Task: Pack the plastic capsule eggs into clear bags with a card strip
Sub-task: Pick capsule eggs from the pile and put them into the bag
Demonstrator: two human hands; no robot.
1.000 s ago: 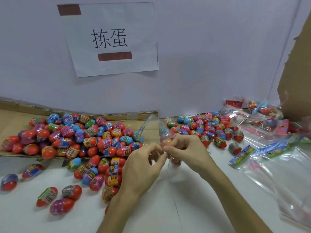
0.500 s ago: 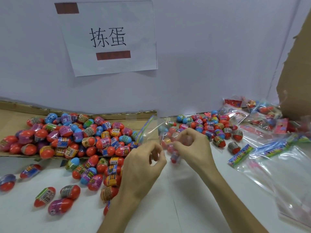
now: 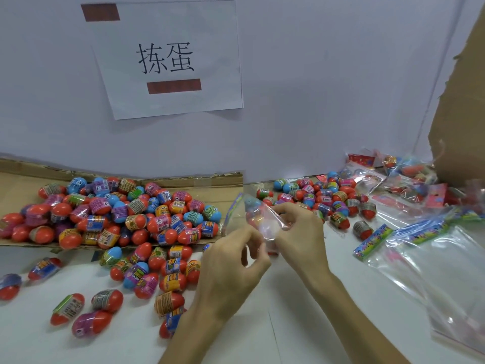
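A clear bag (image 3: 258,216) held over a white table (image 3: 301,324)
The left hand (image 3: 231,269) and right hand (image 3: 299,232) each pinch the bag's film with curled fingers, just above the tabletop (eggs inside show only as a blur), its card strip (image 3: 232,211) along the left edge. Loose capsule eggs (image 3: 126,214) heap on a cardboard sheet (image 3: 15,190) to the left; a taped paper sign (image 3: 168,59) hangs on the pale wall (image 3: 328,88).

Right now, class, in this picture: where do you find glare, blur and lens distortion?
Head view: glare streaks the clear bag pinched between the left hand and right hand, and the empty bags at right. Head view: the eggs inside that bag look smeared. Head view: the wall sign reads sharp, yet its edges lean, likely wide-lens distortion.
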